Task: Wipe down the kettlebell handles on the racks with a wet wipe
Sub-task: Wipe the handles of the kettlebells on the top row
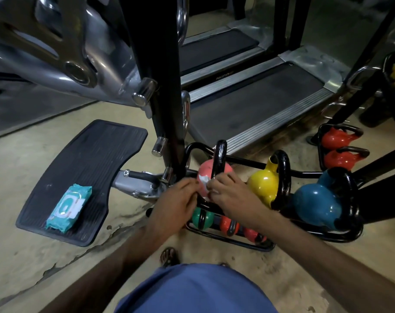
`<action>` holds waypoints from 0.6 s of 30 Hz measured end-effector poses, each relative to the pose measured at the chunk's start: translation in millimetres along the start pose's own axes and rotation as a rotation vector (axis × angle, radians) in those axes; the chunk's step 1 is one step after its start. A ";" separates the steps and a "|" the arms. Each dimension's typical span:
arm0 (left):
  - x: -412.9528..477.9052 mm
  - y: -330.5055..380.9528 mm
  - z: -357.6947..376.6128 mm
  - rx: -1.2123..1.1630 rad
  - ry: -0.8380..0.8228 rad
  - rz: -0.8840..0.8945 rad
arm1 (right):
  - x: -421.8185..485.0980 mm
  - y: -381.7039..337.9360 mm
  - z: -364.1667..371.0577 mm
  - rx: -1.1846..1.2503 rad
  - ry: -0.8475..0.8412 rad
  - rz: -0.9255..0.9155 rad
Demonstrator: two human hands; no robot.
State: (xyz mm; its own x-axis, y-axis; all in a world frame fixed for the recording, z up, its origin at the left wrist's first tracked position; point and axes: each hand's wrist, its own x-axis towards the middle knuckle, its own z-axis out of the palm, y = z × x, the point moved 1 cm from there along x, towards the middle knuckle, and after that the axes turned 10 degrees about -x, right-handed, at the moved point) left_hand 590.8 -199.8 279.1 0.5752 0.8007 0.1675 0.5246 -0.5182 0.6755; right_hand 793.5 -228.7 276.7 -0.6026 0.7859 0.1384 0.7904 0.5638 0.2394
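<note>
**Holding a wet wipe [203,183] up to the pink kettlebell [214,170]**

Between the fingers [193,183] the wipe is out and bunched, but it is not wrapped round any handle, so the job looks to be at or near its start. None of the handles shows a clear sign of having been wiped, though in this dim light that is hard to judge.

The left hand [176,201] and the right hand [233,196] meet in front of the pink kettlebell. Each has its fingertips pressed together on an edge of the white wipe, pinching it between them. The rest of both hands is loosely curled. The wipe sits low against the pink ball, just beside the foot of its black handle [220,158]. Whether it touches the handle cannot be told.

To the right on the same rack [341,237] stand a yellow kettlebell [263,184] and a blue kettlebell [316,205], each with a black handle standing up. Below the hands sits a lower row of small kettlebells [202,219], one green and the others red or orange. A second rack [321,141] further right holds two red ones. All of these are probably left to do.

Well apart on the left, the pack of wipes [66,206] lies on a black footplate [90,154]. Treadmills [259,102] stand behind.
</note>
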 end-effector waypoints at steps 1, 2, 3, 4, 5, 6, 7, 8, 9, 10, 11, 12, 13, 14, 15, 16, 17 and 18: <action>8.4 -2.1 -4.0 -0.021 0.020 -0.012 | -8.4 -7.4 10.5 -0.011 0.049 0.023; 17.7 -2.3 -7.4 -0.041 0.015 -0.008 | -14.7 -11.5 18.9 0.005 0.100 0.063; 27.8 -1.6 -8.8 -0.051 -0.012 0.013 | -19.0 -13.4 27.1 0.042 0.143 0.118; 37.6 0.3 -9.1 -0.045 -0.047 0.047 | -21.4 -15.3 32.0 0.086 0.176 0.181; 47.0 1.6 -7.9 -0.021 -0.084 0.085 | -22.5 -18.1 37.4 0.141 0.201 0.257; 55.2 3.2 -5.8 0.017 -0.121 0.116 | -22.3 -22.9 39.8 0.214 0.219 0.349; 62.7 3.8 -2.5 0.065 -0.156 0.137 | -21.8 -30.0 43.0 0.312 0.239 0.461; 69.6 4.4 0.2 0.115 -0.186 0.151 | -20.8 -38.5 44.4 0.436 0.264 0.587; 75.3 4.1 2.3 0.160 -0.211 0.155 | -18.5 -46.8 41.9 0.572 0.302 0.730; 79.3 3.8 3.3 0.194 -0.230 0.150 | -15.8 -53.5 39.2 0.701 0.347 0.865; 82.2 2.9 3.6 0.213 -0.245 0.141 | -13.2 -57.7 37.8 0.801 0.382 0.987; 84.0 1.6 3.4 0.223 -0.257 0.138 | -10.7 -59.5 37.0 0.872 0.396 1.084; 85.3 0.2 3.2 0.230 -0.267 0.140 | -9.1 -59.5 37.4 0.925 0.400 1.142; 86.0 -0.5 2.5 0.233 -0.274 0.142 | -8.4 -58.8 38.4 0.985 0.402 1.172; 86.5 -1.1 1.9 0.228 -0.282 0.138 | -8.4 -58.0 41.0 1.052 0.396 1.190; 87.3 -1.6 1.6 0.218 -0.290 0.131 | -8.4 -57.6 43.0 1.118 0.398 1.205; 88.1 -2.2 1.5 0.210 -0.296 0.126 | -9.0 -58.5 44.3 1.164 0.406 1.223; 88.8 -1.7 1.1 0.206 -0.301 0.124 | -10.1 -60.1 47.0 1.197 0.417 1.239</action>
State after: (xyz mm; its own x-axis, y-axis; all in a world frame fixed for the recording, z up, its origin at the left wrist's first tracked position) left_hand 641.7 -128.1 292.1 0.7847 0.6199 -0.0008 0.5373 -0.6796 0.4994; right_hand 757.2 -258.6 215.7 0.5200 0.8516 -0.0656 0.2865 -0.2462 -0.9259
